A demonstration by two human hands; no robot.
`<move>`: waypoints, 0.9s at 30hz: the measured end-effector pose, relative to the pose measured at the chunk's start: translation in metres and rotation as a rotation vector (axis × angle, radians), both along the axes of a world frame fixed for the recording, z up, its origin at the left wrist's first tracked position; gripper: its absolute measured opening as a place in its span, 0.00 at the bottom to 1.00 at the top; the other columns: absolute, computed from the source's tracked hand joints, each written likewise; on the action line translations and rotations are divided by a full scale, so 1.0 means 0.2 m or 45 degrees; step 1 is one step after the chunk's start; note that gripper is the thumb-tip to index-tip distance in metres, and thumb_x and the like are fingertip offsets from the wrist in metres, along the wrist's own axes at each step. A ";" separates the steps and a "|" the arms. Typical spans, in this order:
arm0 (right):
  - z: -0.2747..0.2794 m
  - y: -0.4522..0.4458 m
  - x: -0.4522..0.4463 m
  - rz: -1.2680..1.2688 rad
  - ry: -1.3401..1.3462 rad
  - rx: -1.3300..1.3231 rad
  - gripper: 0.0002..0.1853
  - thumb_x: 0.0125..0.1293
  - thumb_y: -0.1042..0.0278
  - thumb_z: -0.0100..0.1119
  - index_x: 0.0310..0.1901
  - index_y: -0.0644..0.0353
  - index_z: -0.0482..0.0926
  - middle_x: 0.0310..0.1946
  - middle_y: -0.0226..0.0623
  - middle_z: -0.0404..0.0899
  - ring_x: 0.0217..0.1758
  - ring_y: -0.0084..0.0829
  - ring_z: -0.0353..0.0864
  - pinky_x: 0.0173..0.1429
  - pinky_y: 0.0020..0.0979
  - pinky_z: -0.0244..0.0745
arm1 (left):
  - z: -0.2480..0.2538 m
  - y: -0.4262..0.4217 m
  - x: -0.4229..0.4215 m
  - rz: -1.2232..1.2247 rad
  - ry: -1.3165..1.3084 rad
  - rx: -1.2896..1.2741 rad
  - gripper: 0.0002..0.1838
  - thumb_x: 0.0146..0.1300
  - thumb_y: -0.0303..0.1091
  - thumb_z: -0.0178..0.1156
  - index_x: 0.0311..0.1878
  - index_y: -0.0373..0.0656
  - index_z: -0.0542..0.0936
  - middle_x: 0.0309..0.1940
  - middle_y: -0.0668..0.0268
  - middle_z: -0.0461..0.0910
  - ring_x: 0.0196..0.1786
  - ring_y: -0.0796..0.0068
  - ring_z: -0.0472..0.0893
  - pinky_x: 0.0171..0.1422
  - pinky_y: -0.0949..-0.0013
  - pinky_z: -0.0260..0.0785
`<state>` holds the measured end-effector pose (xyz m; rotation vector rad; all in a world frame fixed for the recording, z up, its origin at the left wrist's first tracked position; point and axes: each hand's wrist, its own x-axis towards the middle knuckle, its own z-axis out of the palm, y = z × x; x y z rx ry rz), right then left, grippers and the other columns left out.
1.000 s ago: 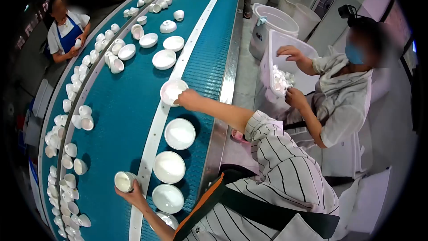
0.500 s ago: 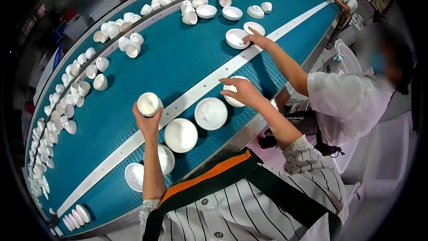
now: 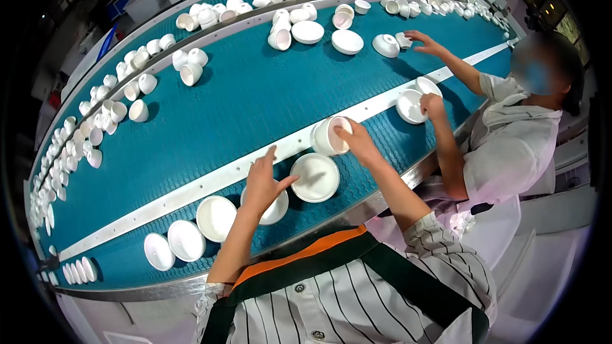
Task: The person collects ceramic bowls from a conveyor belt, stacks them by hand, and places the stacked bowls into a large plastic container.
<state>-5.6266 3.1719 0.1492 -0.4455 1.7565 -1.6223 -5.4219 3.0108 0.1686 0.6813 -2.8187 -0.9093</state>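
My right hand [image 3: 360, 143] grips a white cup [image 3: 329, 137] by its rim, tilted over the metal divider strip; its outline suggests a second cup nested in it, but I cannot tell. My left hand [image 3: 262, 185] hangs empty with fingers spread, above a white bowl [image 3: 275, 209] that it partly hides. Just below the cup lies a wide white bowl [image 3: 315, 177], open side up. Further left along the near lane sit more bowls: a large one [image 3: 217, 218], a deep one [image 3: 187, 241] and a smaller one [image 3: 159, 251].
A white metal strip [image 3: 210, 181] divides the teal conveyor belt [image 3: 236, 108]. Many white cups [image 3: 191, 70] line the far side. At right, a co-worker [image 3: 510, 140] touches a bowl [image 3: 411, 107] with one hand and reaches toward a cup with the other. Plates [image 3: 80, 271] stand at lower left.
The cup has passed from my left hand to my right, moving rightward. My left hand is now empty. The near-lane bowls have shifted within view, and the co-worker's hands have moved farther right.
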 end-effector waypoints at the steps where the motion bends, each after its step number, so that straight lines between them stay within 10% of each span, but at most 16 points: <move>1: -0.02 0.04 -0.07 -0.029 0.062 0.019 0.16 0.67 0.66 0.51 0.52 0.66 0.75 0.43 0.39 0.79 0.45 0.27 0.78 0.48 0.29 0.74 | -0.05 0.04 0.00 -0.092 -0.168 -0.078 0.35 0.52 0.53 0.67 0.57 0.39 0.72 0.36 0.53 0.80 0.43 0.52 0.78 0.49 0.56 0.68; 6: -0.26 0.15 -0.51 0.042 0.200 0.130 0.17 0.68 0.65 0.51 0.52 0.67 0.74 0.41 0.41 0.79 0.41 0.28 0.80 0.41 0.27 0.76 | -0.15 0.15 0.04 -0.123 -0.212 -0.205 0.12 0.59 0.37 0.57 0.29 0.37 0.76 0.23 0.51 0.78 0.29 0.48 0.75 0.40 0.51 0.65; 10: -0.45 0.24 -0.90 0.018 0.792 0.452 0.23 0.63 0.63 0.54 0.55 0.70 0.72 0.49 0.53 0.78 0.50 0.43 0.79 0.56 0.38 0.72 | -0.18 0.19 0.04 -0.094 -0.240 -0.242 0.09 0.54 0.33 0.57 0.30 0.35 0.74 0.22 0.46 0.76 0.29 0.43 0.75 0.39 0.47 0.67; 17: -0.65 0.34 -1.26 0.224 0.460 0.536 0.27 0.60 0.63 0.57 0.59 0.67 0.69 0.52 0.54 0.76 0.56 0.43 0.76 0.59 0.36 0.70 | -0.19 0.17 0.08 -0.047 -0.362 -0.136 0.08 0.54 0.30 0.55 0.34 0.35 0.73 0.24 0.45 0.76 0.33 0.43 0.75 0.42 0.46 0.67; 19: -0.30 0.35 -1.18 0.233 0.236 0.642 0.25 0.60 0.66 0.57 0.59 0.63 0.70 0.49 0.54 0.76 0.52 0.46 0.77 0.58 0.38 0.71 | -0.15 0.17 0.06 -0.022 -0.395 -0.097 0.08 0.54 0.31 0.56 0.34 0.36 0.73 0.24 0.45 0.76 0.34 0.43 0.74 0.43 0.47 0.66; 23: -0.15 0.29 -1.16 0.288 1.250 0.668 0.27 0.56 0.75 0.53 0.61 0.58 0.68 0.54 0.49 0.73 0.57 0.48 0.72 0.60 0.42 0.68 | -0.15 0.20 0.06 0.014 -0.347 -0.152 0.10 0.56 0.34 0.59 0.34 0.37 0.73 0.22 0.47 0.76 0.32 0.43 0.74 0.45 0.50 0.66; 27: -0.14 -0.19 -1.13 0.325 1.489 0.540 0.38 0.55 0.72 0.60 0.68 0.51 0.58 0.54 0.47 0.73 0.56 0.46 0.72 0.58 0.44 0.68 | -0.17 0.23 0.04 0.072 -0.374 -0.283 0.11 0.58 0.36 0.59 0.34 0.38 0.74 0.21 0.48 0.76 0.31 0.44 0.75 0.45 0.52 0.67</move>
